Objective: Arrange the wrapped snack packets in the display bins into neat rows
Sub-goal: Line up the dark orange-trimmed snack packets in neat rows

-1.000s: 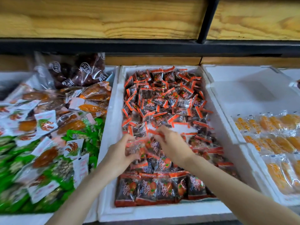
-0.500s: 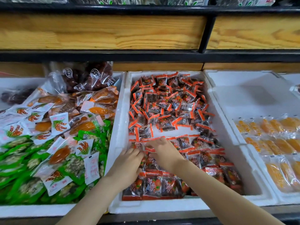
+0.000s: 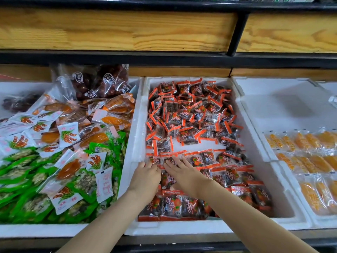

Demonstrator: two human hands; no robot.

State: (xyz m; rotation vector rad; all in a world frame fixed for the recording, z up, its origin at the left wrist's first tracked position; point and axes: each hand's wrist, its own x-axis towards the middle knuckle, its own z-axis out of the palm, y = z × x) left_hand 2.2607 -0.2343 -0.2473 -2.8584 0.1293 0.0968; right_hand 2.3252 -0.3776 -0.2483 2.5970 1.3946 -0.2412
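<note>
A second ago both hands were lifted with a packet pinched between them; now they lie low and flat on the packets at the near left of the middle bin, and more of the shelf above has come into view. The right hand has its fingers straight and slightly spread, pressing down on a row of orange-edged snack packets. The left hand lies just beside it against the bin's left wall, its fingers stretched out and touching the packets, gripping nothing.

Above the bins runs a wooden shelf board in a black metal frame.

In the white foam middle bin, the packets near the front lie in rows, while a loose pile fills the rear. The left bin holds mixed green packets, white and orange ones, and bags of dark round fruit at the back. The right bin holds yellow-orange packets in rows.
</note>
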